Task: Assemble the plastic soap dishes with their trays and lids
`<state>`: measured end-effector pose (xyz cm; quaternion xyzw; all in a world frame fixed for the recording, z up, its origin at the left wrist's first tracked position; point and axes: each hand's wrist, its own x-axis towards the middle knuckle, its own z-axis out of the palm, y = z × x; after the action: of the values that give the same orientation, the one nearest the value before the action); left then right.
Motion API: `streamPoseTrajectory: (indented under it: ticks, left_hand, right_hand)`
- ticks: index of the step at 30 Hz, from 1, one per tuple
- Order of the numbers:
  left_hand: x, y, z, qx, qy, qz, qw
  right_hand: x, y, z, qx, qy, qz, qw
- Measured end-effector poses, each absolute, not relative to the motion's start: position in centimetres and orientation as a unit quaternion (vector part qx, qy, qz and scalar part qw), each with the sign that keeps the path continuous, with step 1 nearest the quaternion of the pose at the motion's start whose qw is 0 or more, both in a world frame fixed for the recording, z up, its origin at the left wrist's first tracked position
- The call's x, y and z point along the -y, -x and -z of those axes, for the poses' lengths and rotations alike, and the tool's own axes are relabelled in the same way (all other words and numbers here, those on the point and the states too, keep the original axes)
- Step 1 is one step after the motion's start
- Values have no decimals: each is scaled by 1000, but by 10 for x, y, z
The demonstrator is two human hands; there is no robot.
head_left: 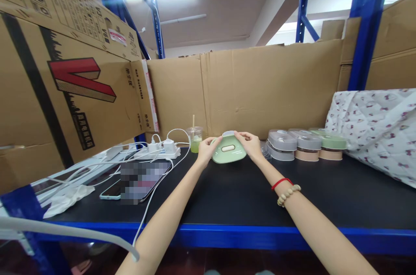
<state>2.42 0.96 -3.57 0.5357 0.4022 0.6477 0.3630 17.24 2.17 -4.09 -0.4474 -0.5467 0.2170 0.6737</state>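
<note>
Between my two hands, a light green rounded dish [229, 155] with a pale oval piece in its middle is raised above the black tabletop, tilted so its broad face shows. My left hand [208, 150] grips its left edge with the thumb on the near side. On the opposite edge, my right hand [249, 144] pinches the upper right corner. A small greyish part shows at the top edge between the hands. The fingers behind the dish are hidden.
Stacked lidded containers [282, 140] stand at the right, beside a patterned quilted cloth [380, 132]. A drink cup [195, 140] is behind my left hand. Leftward lie a power strip [159, 152], white cables, phones [112, 190] and a crumpled tissue [69, 200]. Cardboard [269, 88] walls the back.
</note>
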Motion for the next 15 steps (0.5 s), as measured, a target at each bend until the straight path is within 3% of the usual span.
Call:
streamPoseTrajectory:
  ticks: [6, 10, 13, 15]
  left_hand:
    - [-15, -20, 37, -422, -370, -695, 450]
    - [-15, -17, 30, -369, -272, -716, 526]
    - [-12, -19, 28, -359, -268, -701, 555]
    - [-10, -22, 29, -361, -274, -686, 569]
  right_hand:
    - [-27, -178, 50, 590, 499, -102, 627]
    - [-28, -185, 65, 699, 543, 39, 463]
    - [-32, -185, 76, 769, 537, 72, 338]
    - [-35, -184, 80, 790, 528, 81, 300]
